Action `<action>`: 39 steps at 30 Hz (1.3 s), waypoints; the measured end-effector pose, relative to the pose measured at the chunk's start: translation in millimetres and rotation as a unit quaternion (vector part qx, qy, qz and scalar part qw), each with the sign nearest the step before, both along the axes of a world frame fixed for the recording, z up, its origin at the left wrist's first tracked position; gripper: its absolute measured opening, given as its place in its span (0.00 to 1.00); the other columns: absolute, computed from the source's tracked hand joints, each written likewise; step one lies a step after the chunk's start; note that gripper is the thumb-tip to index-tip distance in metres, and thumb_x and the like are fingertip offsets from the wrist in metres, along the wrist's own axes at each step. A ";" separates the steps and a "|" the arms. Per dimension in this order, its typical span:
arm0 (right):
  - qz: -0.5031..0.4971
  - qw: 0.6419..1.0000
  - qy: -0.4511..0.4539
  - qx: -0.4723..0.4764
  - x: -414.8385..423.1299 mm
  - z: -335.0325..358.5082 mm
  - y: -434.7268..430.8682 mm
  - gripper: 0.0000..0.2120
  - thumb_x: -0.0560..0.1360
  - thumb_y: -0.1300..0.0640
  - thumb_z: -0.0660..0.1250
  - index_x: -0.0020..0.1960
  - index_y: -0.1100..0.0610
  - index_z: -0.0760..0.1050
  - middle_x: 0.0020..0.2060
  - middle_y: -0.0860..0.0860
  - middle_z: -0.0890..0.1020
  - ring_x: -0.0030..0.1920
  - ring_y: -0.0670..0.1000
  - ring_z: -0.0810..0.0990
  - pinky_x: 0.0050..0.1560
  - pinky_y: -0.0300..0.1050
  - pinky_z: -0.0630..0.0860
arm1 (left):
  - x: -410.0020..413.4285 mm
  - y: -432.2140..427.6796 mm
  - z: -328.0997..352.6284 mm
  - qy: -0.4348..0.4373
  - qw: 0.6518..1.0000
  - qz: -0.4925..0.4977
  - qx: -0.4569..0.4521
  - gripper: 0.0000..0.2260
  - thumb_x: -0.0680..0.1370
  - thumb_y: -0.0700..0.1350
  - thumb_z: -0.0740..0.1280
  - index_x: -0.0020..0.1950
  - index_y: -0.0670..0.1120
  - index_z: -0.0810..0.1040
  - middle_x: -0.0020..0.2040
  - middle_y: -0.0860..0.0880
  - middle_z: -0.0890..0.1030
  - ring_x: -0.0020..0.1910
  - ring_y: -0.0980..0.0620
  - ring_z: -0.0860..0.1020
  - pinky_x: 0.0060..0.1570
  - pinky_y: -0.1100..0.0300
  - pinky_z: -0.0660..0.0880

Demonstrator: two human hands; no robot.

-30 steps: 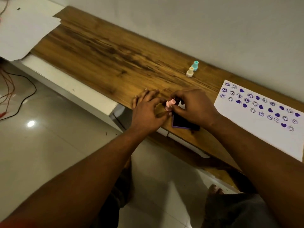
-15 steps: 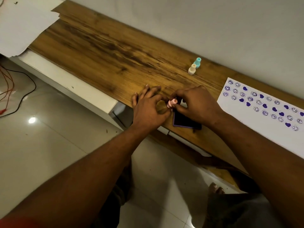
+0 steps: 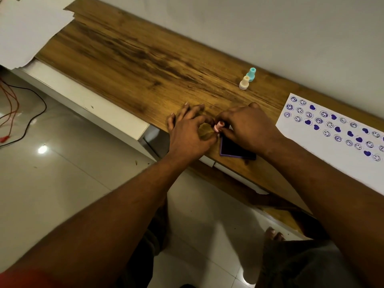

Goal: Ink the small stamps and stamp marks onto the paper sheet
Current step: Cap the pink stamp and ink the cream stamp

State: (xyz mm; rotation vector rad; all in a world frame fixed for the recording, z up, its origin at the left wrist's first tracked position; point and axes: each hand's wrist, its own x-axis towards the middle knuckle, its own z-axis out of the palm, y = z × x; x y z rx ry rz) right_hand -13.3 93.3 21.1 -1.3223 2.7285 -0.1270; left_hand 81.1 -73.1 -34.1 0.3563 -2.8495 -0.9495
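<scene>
A small pink stamp (image 3: 218, 126) is pinched in the fingertips of my right hand (image 3: 247, 127), at the far left corner of the dark purple ink pad (image 3: 234, 148). My left hand (image 3: 187, 132) rests beside it on the wooden shelf (image 3: 135, 59), fingers spread, its thumb and forefinger close to the stamp. The white paper sheet (image 3: 332, 154) lies to the right, covered with several purple smiley and heart marks. A cream stamp (image 3: 244, 82) and a teal stamp (image 3: 251, 74) stand upright near the wall.
The wall runs close behind the shelf. A white panel (image 3: 83, 100) edges the shelf's front left, and white sheets (image 3: 27, 28) overlap its far left end. Red and black cables (image 3: 12, 113) lie on the tiled floor. My foot (image 3: 273, 234) shows below.
The view has shifted slightly. Both hands stay at the ink pad with the pink stamp between them; the stamp has barely moved.
</scene>
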 end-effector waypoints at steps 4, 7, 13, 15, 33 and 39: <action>0.011 0.999 0.026 0.039 -1.3 1.7 -5.2 0.16 0.83 0.43 0.60 0.65 0.47 0.77 0.60 0.48 0.83 0.62 0.53 0.78 0.67 0.56 0.68 | -0.4 -0.7 -1.4 0.001 1.000 -0.003 0.000 0.18 0.73 0.63 0.71 0.61 0.61 0.83 0.81 0.54 0.68 0.84 0.46 0.53 0.77 0.34 0.43; 0.017 0.998 0.030 0.053 -3.7 2.8 -7.7 0.15 0.82 0.43 0.61 0.64 0.46 0.78 0.60 0.48 0.83 0.63 0.53 0.78 0.68 0.56 0.66 | -1.7 -0.8 -1.5 -0.008 1.000 -0.006 -0.011 0.19 0.73 0.64 0.69 0.62 0.60 0.83 0.81 0.54 0.68 0.84 0.45 0.52 0.77 0.33 0.42; 0.032 0.996 0.049 0.071 -5.0 -1.0 -9.1 0.13 0.82 0.45 0.63 0.64 0.47 0.77 0.59 0.48 0.83 0.62 0.53 0.78 0.68 0.56 0.66 | -1.0 1.5 -1.1 -0.009 1.000 -0.011 -0.016 0.21 0.72 0.64 0.66 0.62 0.58 0.82 0.81 0.53 0.67 0.84 0.46 0.51 0.78 0.34 0.41; 0.032 0.995 0.055 0.075 -4.9 -1.9 -9.9 0.13 0.81 0.46 0.64 0.63 0.47 0.77 0.58 0.48 0.83 0.61 0.53 0.79 0.67 0.56 0.67 | -1.5 2.5 -1.2 -0.008 1.000 -0.010 -0.015 0.22 0.72 0.64 0.66 0.61 0.57 0.82 0.81 0.53 0.67 0.84 0.45 0.51 0.77 0.34 0.41; -0.101 0.977 -0.059 -0.180 -31.6 5.2 6.6 0.29 0.72 0.29 0.69 0.65 0.46 0.79 0.44 0.42 0.81 0.44 0.44 0.78 0.41 0.43 0.72 | -7.1 -15.1 9.2 -0.004 1.000 -0.014 -0.010 0.30 0.66 0.67 0.68 0.67 0.60 0.78 0.82 0.52 0.65 0.84 0.47 0.51 0.77 0.33 0.46; -0.235 0.968 0.032 -0.083 -64.4 -7.3 15.5 0.29 0.81 0.47 0.67 0.78 0.54 0.66 0.69 0.59 0.77 0.63 0.63 0.79 0.58 0.58 0.77 | -2.9 -16.4 15.0 0.077 0.997 0.014 0.020 0.29 0.69 0.67 0.65 0.67 0.56 0.78 0.82 0.51 0.66 0.83 0.47 0.58 0.78 0.35 0.49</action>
